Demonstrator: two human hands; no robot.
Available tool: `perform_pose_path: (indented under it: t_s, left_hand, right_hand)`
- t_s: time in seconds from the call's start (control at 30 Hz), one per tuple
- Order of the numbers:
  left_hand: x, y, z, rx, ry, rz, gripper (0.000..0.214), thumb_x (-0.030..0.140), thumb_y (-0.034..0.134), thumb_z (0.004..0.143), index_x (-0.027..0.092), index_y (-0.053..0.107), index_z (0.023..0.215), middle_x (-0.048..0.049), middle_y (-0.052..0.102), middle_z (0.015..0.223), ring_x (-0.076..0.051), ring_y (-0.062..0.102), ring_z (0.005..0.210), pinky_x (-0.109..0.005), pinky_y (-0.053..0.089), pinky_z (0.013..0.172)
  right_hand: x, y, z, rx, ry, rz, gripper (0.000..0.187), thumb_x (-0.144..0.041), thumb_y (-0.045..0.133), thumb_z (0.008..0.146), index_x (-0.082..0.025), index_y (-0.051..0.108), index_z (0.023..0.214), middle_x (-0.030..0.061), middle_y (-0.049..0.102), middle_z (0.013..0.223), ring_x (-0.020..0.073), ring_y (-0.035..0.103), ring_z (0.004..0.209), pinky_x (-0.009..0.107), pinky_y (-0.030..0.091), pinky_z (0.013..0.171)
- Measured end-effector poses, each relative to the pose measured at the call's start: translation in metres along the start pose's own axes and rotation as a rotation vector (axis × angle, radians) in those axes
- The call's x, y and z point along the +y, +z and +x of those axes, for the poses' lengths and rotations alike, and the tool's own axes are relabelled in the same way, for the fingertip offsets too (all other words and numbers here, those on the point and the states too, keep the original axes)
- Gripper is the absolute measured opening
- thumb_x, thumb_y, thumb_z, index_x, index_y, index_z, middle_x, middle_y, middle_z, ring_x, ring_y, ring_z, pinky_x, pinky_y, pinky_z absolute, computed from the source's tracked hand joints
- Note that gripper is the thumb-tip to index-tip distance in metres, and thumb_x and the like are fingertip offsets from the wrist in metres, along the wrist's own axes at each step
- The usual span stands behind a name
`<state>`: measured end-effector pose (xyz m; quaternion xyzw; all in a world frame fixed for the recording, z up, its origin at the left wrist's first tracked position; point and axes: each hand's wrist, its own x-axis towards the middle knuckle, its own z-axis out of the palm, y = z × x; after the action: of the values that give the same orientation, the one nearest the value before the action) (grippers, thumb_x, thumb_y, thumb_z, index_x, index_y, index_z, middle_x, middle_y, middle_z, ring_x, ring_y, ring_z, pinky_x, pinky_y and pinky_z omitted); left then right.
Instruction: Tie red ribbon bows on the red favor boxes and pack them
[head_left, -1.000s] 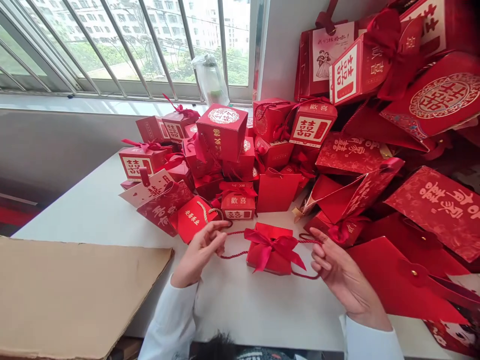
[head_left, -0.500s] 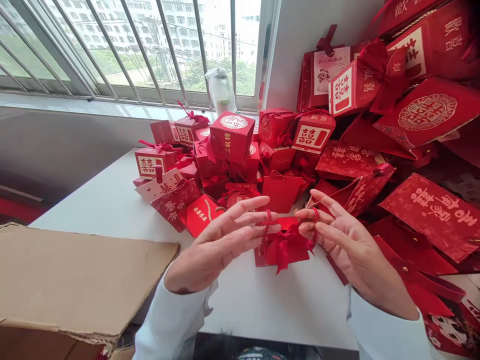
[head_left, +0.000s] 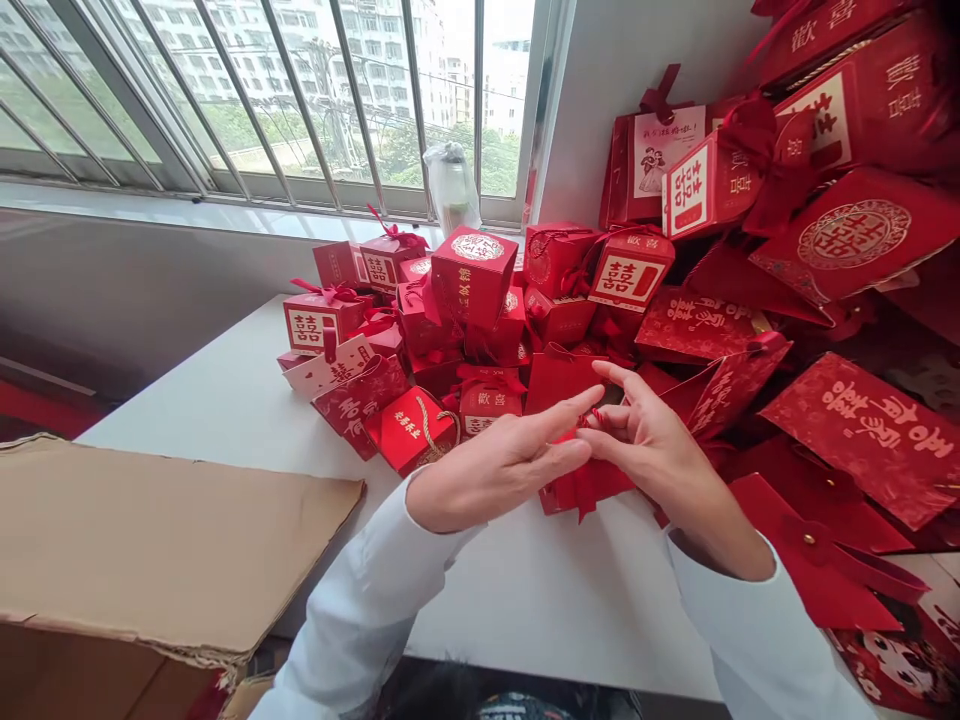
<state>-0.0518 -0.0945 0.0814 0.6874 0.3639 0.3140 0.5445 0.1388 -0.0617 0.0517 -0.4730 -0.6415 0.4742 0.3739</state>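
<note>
My left hand (head_left: pixel 495 472) and my right hand (head_left: pixel 660 450) meet above the white table (head_left: pixel 225 400), their fingertips nearly touching. Between them, both pinch a thin red cord (head_left: pixel 595 416), which is the handle of a small red gift box (head_left: pixel 589 490). The box lies under my hands with its red satin bow, and my fingers hide most of it. A red box with a gold rope handle (head_left: pixel 411 430) is the nearest other item, left of my left hand.
Red boxes and bags with gold double-happiness characters (head_left: pixel 472 275) are heaped at the back and right against a wall. A cardboard sheet (head_left: pixel 165 535) lies at the front left. A barred window (head_left: pixel 300 90) runs behind the table.
My hands have come together from either side, drawing the cord ends toward each other over the box. The view has shifted slightly, and the cardboard sheet has risen and tilted.
</note>
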Motion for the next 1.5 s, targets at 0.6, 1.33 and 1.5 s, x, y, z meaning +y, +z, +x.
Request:
perform_pose_path:
  t_s: [0.6, 1.33, 1.5]
  left_hand:
    - [-0.106, 0.037, 0.014, 0.509, 0.129, 0.133, 0.136, 0.035, 0.088, 0.049, 0.032, -0.008, 0.145, -0.0042, 0.061, 0.113, -0.03, 0.051, 0.115, -0.055, 0.032, 0.105]
    - [-0.154, 0.053, 0.008, 0.471, 0.108, 0.152, 0.135, 0.032, 0.086, 0.055, 0.033, -0.017, 0.141, -0.0158, 0.038, 0.135, -0.034, 0.04, 0.128, -0.057, 0.031, 0.106]
    - [-0.157, 0.046, -0.009, 0.406, 0.128, 0.138, 0.133, 0.054, 0.085, 0.046, 0.029, 0.001, 0.146, -0.0193, 0.014, 0.15, -0.041, 0.014, 0.14, -0.061, 0.021, 0.109]
  right_hand:
    - [-0.02, 0.005, 0.006, 0.014, 0.041, 0.363, 0.087, -0.031, 0.069, 0.072, -0.021, 0.017, 0.142, -0.0075, 0.053, 0.072, 0.014, 0.065, 0.063, 0.029, 0.054, 0.062]
    - [0.022, 0.014, -0.01, 0.033, 0.026, 0.16, 0.067, -0.034, 0.059, 0.082, -0.024, 0.027, 0.14, -0.0053, 0.056, 0.077, 0.0158, 0.066, 0.072, 0.03, 0.052, 0.07]
    - [0.035, 0.015, -0.011, 0.01, 0.042, 0.038, 0.06, -0.032, 0.055, 0.083, -0.022, 0.032, 0.138, -0.0044, 0.059, 0.077, 0.0161, 0.065, 0.07, 0.032, 0.051, 0.073]
